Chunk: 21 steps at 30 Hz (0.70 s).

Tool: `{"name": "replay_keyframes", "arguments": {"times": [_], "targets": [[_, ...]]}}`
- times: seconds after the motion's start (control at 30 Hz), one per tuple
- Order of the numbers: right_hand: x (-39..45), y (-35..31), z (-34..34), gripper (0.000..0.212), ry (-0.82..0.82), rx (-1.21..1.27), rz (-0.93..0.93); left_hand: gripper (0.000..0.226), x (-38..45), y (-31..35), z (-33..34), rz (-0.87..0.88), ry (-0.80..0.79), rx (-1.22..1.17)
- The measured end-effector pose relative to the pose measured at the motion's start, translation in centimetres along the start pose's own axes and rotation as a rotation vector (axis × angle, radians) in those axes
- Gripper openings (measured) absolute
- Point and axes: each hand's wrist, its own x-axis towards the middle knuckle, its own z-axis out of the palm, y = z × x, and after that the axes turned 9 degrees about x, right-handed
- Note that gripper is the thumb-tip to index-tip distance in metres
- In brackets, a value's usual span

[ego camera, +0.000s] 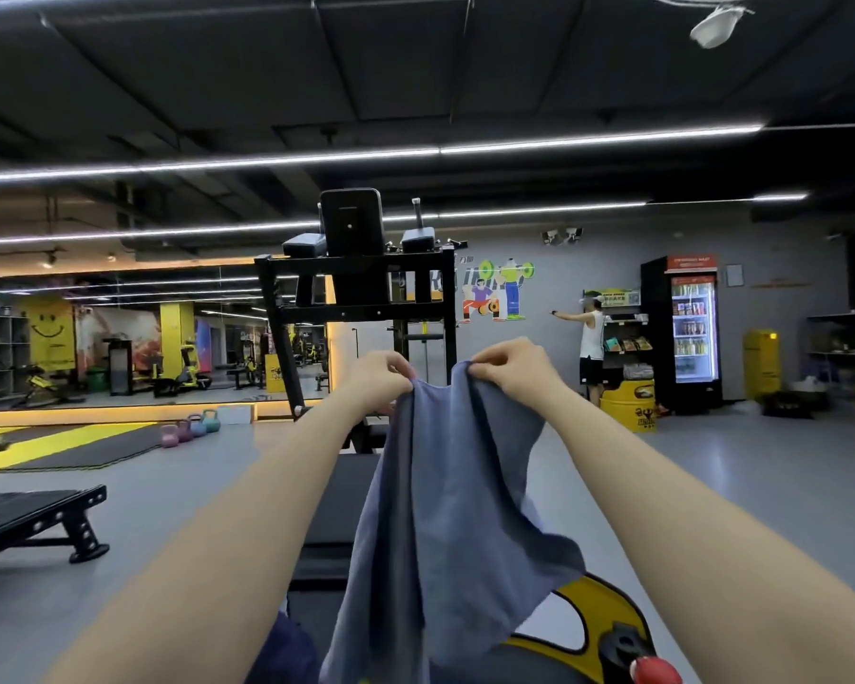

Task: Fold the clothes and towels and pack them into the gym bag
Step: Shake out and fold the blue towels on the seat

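The fingers of the left hand curl in and pinch the top edge of a blue towel. The right hand does the same just beside it, with its fingertips bent down onto the cloth. Both hands are held up high with the arms stretched out. The two pinches sit close together, so the top edge sags a little between them.

The towel hangs straight down below the fingers. It has long folds in it, and its lower right part flares out to the side. I think it is held up like this so it can fall open and flat. That makes it easy to find the corners before folding. The hands may need to slide apart along the edge to pull it smooth.

Under the towel there is a black bench, and the bottom of the towel reaches down near it. It looks like a good place to lay the cloth for folding. Some dark blue cloth sits low, to the left of the hanging towel. It may be more clothes, but I cannot tell. I cannot see the gym bag for sure.

Beyond the fingers stands a big black rack. Far off to the right a person stands by a drinks fridge. Small kettlebells sit on the floor far to the left.

The folding looks like it is only starting.
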Motion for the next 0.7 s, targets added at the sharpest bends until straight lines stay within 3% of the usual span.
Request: {"name": "replay_keyframes", "arguments": {"times": [0.13, 0.17, 0.27, 0.37, 0.53, 0.63, 0.7], "targets": [[0.9, -2.1, 0.3, 0.021, -0.094, -0.073, -0.083, 0.005, -0.7, 0.9, 0.7, 0.089, -0.125, -0.134], [1.0, -2.4, 0.4, 0.020, -0.113, -0.093, -0.091, 0.014, -0.7, 1.0, 0.9, 0.133, -0.134, -0.104], [0.9, -2.8, 0.7, 0.017, -0.129, -0.083, -0.129, 0.028, -0.7, 1.2, 1.1, 0.177, -0.035, -0.048], [0.8, -2.8, 0.7, 0.017, -0.151, -0.076, -0.133, 0.022, -0.7, 1.5, 1.1, 0.188, -0.039, -0.107], [0.4, -2.0, -0.2, 0.014, -0.165, 0.083, -0.004, 0.011, -0.6, 2.3, 1.1, 0.204, 0.081, -0.114], [-0.4, -0.7, -1.2, 0.014, -0.260, 0.121, 0.140, 0.004, -0.6, 2.5, 0.8, 0.175, 0.124, -0.176], [-1.0, 0.5, -1.6, 0.017, -0.222, 0.160, 0.193, 0.000, -0.6, 2.4, 0.5, 0.156, 0.146, -0.212]]}}
